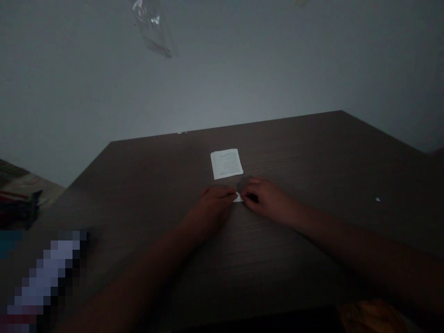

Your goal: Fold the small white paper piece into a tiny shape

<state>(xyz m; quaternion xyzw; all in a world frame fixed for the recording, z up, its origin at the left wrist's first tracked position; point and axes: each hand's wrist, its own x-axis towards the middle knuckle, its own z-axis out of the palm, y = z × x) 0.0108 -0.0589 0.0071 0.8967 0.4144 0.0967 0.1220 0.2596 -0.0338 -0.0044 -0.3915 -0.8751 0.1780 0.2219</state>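
Note:
Between my two hands, low over the dark wooden table point(277, 143), is a small piece of white paper point(238, 198). My left hand point(217, 202) has its fingers closed at the paper's left side. From the right, my right hand point(262, 196) pinches the paper's other side between thumb and fingertips. Much of the paper is hidden by the fingers, so its full shape cannot be made out. Just beyond the hands lies a squarish stack of white paper sheets point(227, 163) with small printed lines. Neither hand touches that stack.
A small white scrap point(378, 199) lies on the table at the right. A clear plastic bag point(151, 28) hangs on the pale wall point(260, 60). At the lower left is a pixelated, blurred-out object point(46, 277). Dark items point(21, 208) show beyond the table's left edge.

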